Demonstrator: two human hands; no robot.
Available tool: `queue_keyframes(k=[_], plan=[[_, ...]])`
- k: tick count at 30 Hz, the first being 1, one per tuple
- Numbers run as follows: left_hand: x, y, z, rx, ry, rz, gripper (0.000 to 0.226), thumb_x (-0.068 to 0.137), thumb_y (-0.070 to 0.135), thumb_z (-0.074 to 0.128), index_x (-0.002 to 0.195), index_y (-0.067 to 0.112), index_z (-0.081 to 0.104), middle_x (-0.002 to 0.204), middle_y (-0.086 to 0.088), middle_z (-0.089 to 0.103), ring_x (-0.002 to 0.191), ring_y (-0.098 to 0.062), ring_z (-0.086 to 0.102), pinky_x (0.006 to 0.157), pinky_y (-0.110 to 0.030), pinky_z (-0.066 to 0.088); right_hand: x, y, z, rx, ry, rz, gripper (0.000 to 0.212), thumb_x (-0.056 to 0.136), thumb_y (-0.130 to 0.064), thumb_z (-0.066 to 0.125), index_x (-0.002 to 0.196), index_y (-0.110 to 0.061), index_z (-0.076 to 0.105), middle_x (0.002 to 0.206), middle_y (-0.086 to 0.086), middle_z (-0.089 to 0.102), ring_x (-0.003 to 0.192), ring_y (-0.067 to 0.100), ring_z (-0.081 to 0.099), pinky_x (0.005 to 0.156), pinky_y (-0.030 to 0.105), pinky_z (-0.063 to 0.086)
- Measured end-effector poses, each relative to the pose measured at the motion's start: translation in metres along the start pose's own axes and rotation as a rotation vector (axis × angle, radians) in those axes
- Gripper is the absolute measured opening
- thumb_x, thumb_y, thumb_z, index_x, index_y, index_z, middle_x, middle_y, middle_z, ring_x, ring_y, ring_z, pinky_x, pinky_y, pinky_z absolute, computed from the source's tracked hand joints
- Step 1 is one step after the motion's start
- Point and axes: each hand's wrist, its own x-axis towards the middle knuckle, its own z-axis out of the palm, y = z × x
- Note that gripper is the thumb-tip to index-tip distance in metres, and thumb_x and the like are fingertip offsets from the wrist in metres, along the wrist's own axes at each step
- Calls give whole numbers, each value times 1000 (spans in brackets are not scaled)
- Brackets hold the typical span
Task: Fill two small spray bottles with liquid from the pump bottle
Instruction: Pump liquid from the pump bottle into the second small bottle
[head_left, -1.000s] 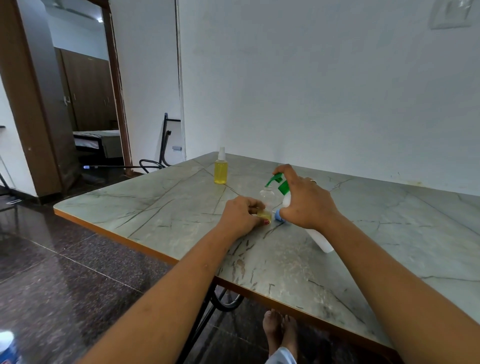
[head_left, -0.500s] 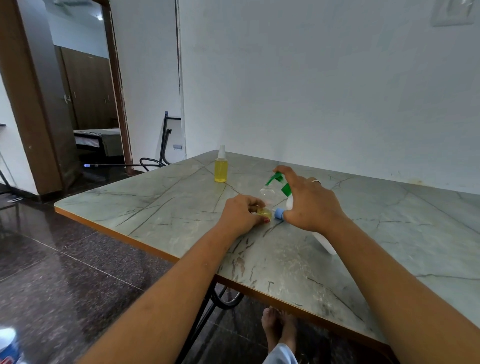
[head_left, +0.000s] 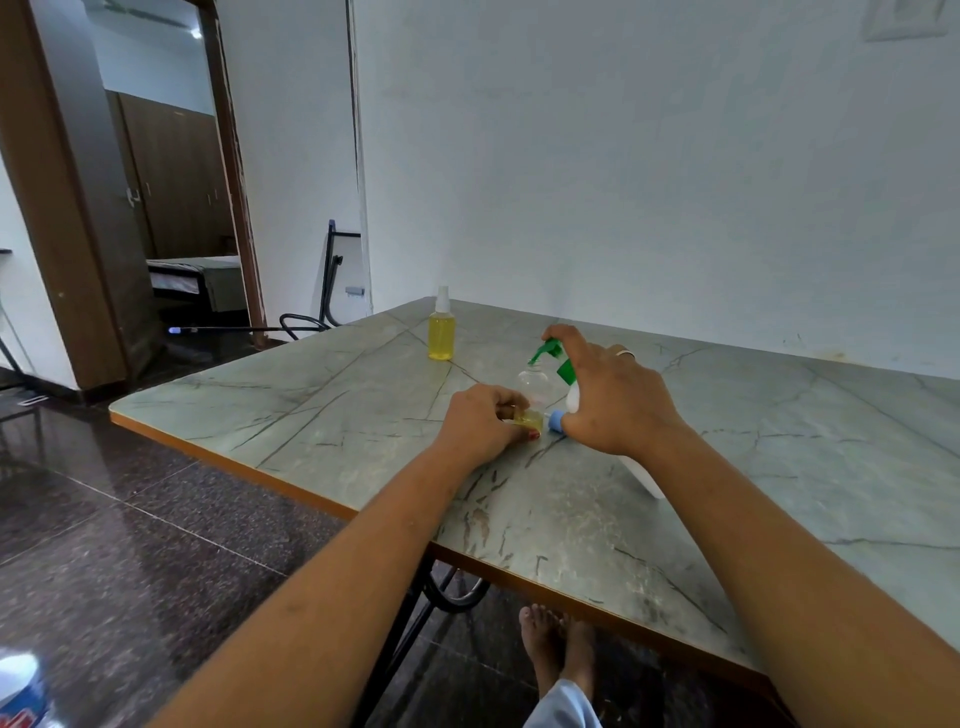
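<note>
A small clear spray bottle (head_left: 533, 388) with a little yellow liquid at its bottom stands uncapped on the table (head_left: 322, 415), and my left hand (head_left: 480, 423) holds its base. Tilted over it is a white pump bottle (head_left: 644, 480) with a green pump head (head_left: 545, 352), its nozzle right above the small bottle's mouth. My right hand (head_left: 610, 397) grips the pump bottle's neck, with the index finger on top of the pump. A second small spray bottle (head_left: 441, 327), full of yellow liquid and capped with its white sprayer, stands farther back on the table.
A small blue thing (head_left: 555, 418) shows by my right thumb, between my hands. The table's near edge (head_left: 291, 480) runs diagonally, with my bare feet (head_left: 556, 644) under it. A white wall stands behind the table, and an open doorway (head_left: 171, 197) is at the left.
Both hands and the bottles stay where they were; only the view has shifted slightly.
</note>
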Motion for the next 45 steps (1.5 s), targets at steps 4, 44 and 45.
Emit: queue_keyframes(k=[4,44,45], plan=[[0,0,0,-19,-8,-15,49,77,23,75,123,15,60,121,-2,64,105,-9,59,86,-14,38,-1,2,0,-10,2,-10,88,73,-41,71,139,-42,13,121,-1,57,103,25,54,74,37,50],[2,-2,4,12,28,5,49,76,25,76,121,16,61,121,-2,63,100,-7,58,84,-13,39,-3,5,-1,-24,-8,-2,91,74,-46,70,140,-45,8,124,-1,57,106,26,54,75,38,51],[3,-2,5,15,29,6,49,76,25,76,121,16,61,121,-2,63,100,-7,58,84,-13,39,-3,5,-1,-30,-7,-2,90,74,-47,70,140,-45,9,124,-1,57,107,26,54,75,38,51]])
